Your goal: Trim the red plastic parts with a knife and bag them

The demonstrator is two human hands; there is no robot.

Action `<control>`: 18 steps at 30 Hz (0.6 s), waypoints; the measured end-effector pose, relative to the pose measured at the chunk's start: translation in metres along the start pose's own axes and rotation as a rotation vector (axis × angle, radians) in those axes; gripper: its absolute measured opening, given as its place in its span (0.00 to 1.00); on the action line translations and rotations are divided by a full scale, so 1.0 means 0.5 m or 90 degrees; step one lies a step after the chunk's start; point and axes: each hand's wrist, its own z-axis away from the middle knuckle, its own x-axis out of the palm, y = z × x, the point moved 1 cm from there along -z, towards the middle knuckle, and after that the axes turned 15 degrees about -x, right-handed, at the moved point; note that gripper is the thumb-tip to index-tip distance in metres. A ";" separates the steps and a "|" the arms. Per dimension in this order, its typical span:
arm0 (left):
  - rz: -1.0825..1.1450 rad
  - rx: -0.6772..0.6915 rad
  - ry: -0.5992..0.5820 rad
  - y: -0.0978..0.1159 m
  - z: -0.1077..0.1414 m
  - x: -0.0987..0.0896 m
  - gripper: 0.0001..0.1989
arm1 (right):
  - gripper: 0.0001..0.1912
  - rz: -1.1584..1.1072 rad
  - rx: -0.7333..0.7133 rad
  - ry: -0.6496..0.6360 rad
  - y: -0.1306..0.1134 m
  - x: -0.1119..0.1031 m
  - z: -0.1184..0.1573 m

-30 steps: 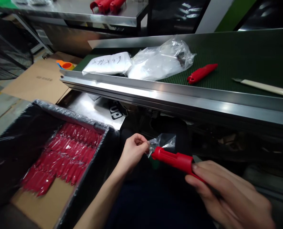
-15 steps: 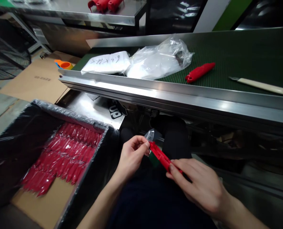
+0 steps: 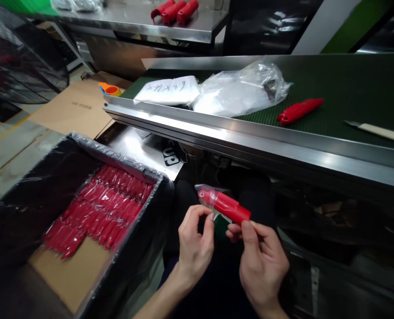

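A red plastic part (image 3: 232, 208) is held above my lap, tilted, its far left end inside a clear plastic bag (image 3: 212, 198). My right hand (image 3: 261, 261) grips the part's lower right end between thumb and fingers. At the bag's edge, my left hand (image 3: 197, 239) pinches the thin film with thumb and forefinger, just below the bagged end. Up on the green belt (image 3: 343, 95) lies another red part (image 3: 299, 111), beside a crumpled clear bag (image 3: 243, 91) and a white packet with handwriting (image 3: 168, 90).
A lined box (image 3: 165, 181) at the left holds rows of bagged red parts (image 3: 107, 199). The belt's metal rail (image 3: 250, 133) crosses in front of me. A pale-handled blade (image 3: 383, 132) lies at right; an orange tape dispenser (image 3: 110, 90) sits on cardboard (image 3: 67, 106).
The red part has turned to show its smooth outer side, and its left end has entered the bag. Both hands have shifted with it, and the view has swung a little left.
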 end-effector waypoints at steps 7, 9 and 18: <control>0.021 0.059 0.016 0.010 0.027 -0.021 0.02 | 0.15 -0.100 -0.122 -0.171 0.016 -0.008 -0.033; 0.006 0.053 0.010 0.023 0.026 -0.040 0.04 | 0.19 -0.090 -0.244 -0.296 0.037 -0.026 -0.058; -0.121 0.185 -0.104 0.026 0.047 -0.141 0.06 | 0.18 -0.154 -0.522 -0.536 0.058 -0.007 -0.051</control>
